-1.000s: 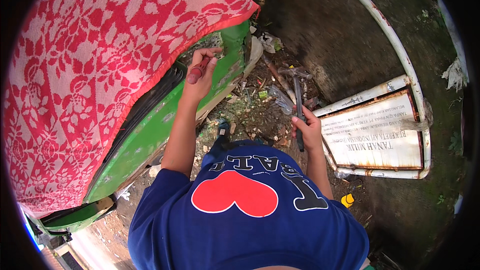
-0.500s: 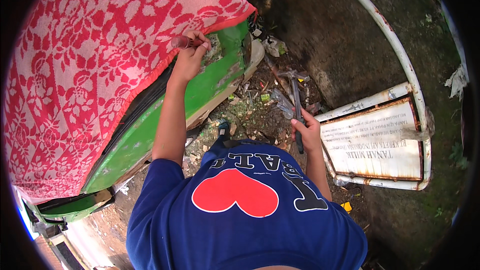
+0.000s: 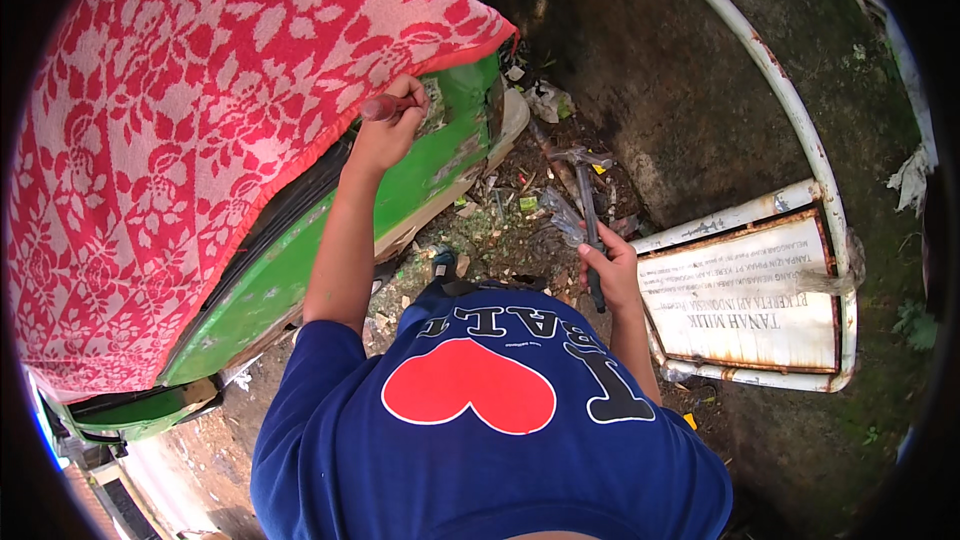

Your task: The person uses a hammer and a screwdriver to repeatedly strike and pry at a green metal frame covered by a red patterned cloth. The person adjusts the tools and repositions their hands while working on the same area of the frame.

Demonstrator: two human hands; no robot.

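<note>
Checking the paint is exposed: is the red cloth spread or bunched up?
Spread: the red floral cloth lies flat over the green panel, whose lower edge shows.

Your left arm stretches up and forward, nearly straight, elbow low. Your left hand is raised at the end of it, fingers curled tight into a fist, knuckles up. Your right arm stays bent close to your body, and your right hand is closed in a firm grip, thumb wrapped over.
</note>
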